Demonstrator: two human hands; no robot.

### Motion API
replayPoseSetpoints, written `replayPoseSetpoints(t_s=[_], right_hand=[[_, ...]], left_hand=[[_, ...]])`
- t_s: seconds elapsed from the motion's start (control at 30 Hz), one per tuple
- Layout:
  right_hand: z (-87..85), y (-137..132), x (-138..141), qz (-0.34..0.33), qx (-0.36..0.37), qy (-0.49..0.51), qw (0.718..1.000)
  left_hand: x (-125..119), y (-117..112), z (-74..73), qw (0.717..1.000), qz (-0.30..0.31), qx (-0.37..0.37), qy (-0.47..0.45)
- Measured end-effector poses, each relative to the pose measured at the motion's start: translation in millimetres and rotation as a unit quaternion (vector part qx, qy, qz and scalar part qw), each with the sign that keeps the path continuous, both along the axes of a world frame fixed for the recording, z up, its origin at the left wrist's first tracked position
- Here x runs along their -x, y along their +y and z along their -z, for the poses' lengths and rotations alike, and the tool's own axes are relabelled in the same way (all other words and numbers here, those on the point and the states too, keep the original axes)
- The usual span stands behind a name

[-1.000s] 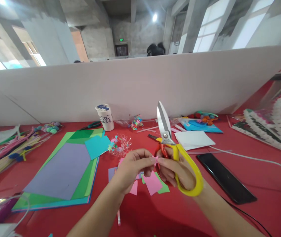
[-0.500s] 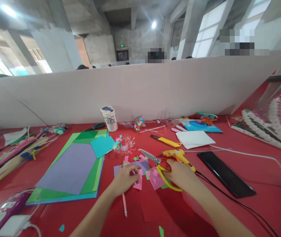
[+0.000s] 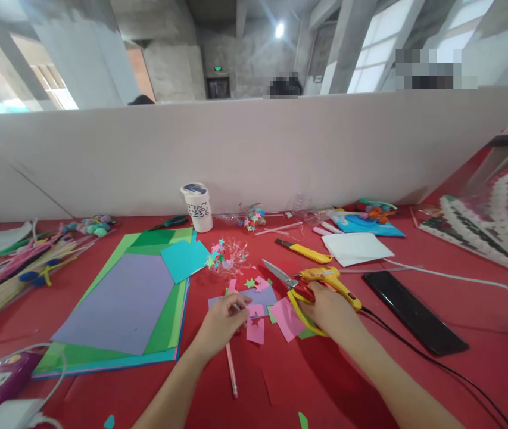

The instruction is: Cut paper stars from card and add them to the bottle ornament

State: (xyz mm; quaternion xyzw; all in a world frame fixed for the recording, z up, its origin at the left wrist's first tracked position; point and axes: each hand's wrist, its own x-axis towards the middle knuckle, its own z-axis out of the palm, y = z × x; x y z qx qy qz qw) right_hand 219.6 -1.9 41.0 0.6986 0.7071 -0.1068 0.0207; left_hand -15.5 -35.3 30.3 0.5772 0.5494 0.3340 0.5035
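My left hand [image 3: 221,322] rests on the red table with its fingers curled, the fingertips pinched by small pink paper pieces [image 3: 255,322] on a lilac scrap [image 3: 266,295]; what they hold is too small to see. My right hand [image 3: 330,310] lies over the handle of the yellow scissors [image 3: 297,305], which lie flat with the blades pointing left and away. A larger pink square [image 3: 286,319] sits between the hands. A yellow glue gun [image 3: 327,277] lies just beyond my right hand.
A stack of green, lilac and teal sheets [image 3: 133,304] lies to the left, with pipe cleaners [image 3: 12,268] further left. A pink pencil [image 3: 231,369] lies near me. A paper cup [image 3: 199,207], yellow utility knife [image 3: 305,252], white sheet [image 3: 354,247] and black phone [image 3: 414,313] sit around. A white partition [image 3: 254,149] closes the back.
Both hands came down from holding a tiny pink piece up in the air. The scissors went from upright to flat on the table. My left hand now touches the paper pieces.
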Motion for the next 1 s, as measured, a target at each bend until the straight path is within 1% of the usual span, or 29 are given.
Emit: replayPoseSetpoints(t_s=[0.17, 0.23, 0.37, 0.43, 0.5, 0.6, 0.73, 0.87, 1.0], right_hand=[[2.8, -1.8, 3.0, -0.008, 0.0, -0.028, 1.0], [-1.6, -4.4, 4.3, -0.012, -0.015, -0.044, 0.999], [-18.3, -6.0, 7.3, -0.027, -0.054, -0.06, 0.996], [-24.5, -3.0, 12.1, -0.052, -0.071, -0.044, 0.995], [-25.7, 2.4, 20.8, -0.097, -0.075, -0.014, 0.992], [-17.0, 13.3, 38.7, -0.155, -0.076, 0.018, 0.985], [2.0, 29.0, 57.7, -0.173, -0.094, 0.028, 0.98], [13.5, 39.1, 62.5, -0.181, -0.097, 0.037, 0.978], [14.7, 41.7, 60.2, -0.171, -0.095, 0.054, 0.979]], left_hand=[[-8.4, -6.9, 6.0, 0.998, 0.023, -0.022, 0.055], [-9.1, -8.2, 5.2, 0.996, 0.027, -0.033, 0.08], [-8.7, -8.5, 2.2, 0.992, 0.029, -0.049, 0.116], [-9.4, -8.6, 1.9, 0.99, 0.032, -0.059, 0.125], [-10.3, -8.9, 2.5, 0.988, 0.037, -0.064, 0.135], [-10.7, -9.2, 3.2, 0.985, 0.036, -0.065, 0.156], [-9.6, -8.5, 2.6, 0.981, 0.015, -0.065, 0.183], [-9.4, -7.9, 3.1, 0.979, 0.009, -0.07, 0.189], [-8.8, -6.8, 6.1, 0.983, 0.001, -0.072, 0.172]])
